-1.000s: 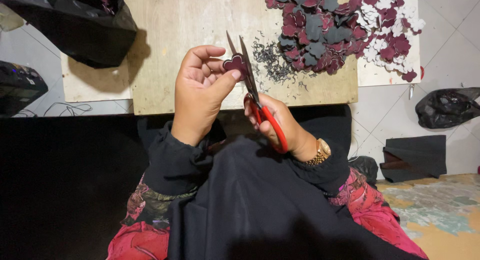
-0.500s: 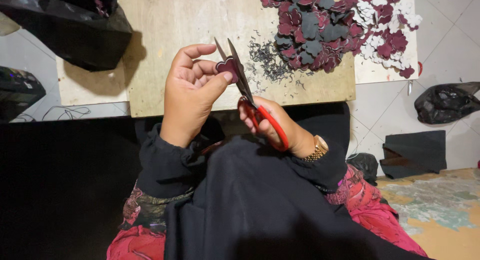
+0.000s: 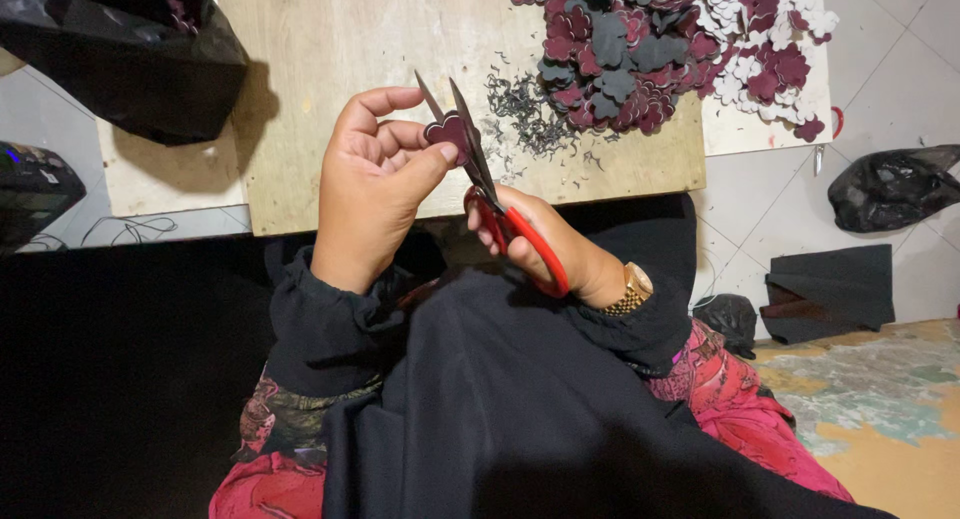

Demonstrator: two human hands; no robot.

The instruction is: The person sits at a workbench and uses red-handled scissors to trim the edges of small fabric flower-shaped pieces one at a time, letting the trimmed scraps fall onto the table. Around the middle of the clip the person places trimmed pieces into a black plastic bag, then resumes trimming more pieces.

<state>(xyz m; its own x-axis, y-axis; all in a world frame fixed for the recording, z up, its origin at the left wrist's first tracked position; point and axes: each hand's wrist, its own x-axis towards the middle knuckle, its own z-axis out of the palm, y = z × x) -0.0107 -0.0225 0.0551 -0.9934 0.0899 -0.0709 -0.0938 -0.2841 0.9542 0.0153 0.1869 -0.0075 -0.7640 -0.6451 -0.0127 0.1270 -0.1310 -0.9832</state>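
My right hand [image 3: 545,241] grips red-handled scissors [image 3: 500,204], blades parted. My left hand [image 3: 375,179] pinches a dark red petal cutout [image 3: 447,134] between those blades. Beyond the scissors: tabletop [image 3: 330,69], black shavings [image 3: 525,114], cutout pile [image 3: 640,49].

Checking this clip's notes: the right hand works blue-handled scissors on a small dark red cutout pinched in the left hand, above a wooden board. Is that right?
Not quite. The head view shows the scissors have red handles, not blue. The rest holds: the right hand works them on the small dark red cutout pinched in the left hand, above the wooden board.
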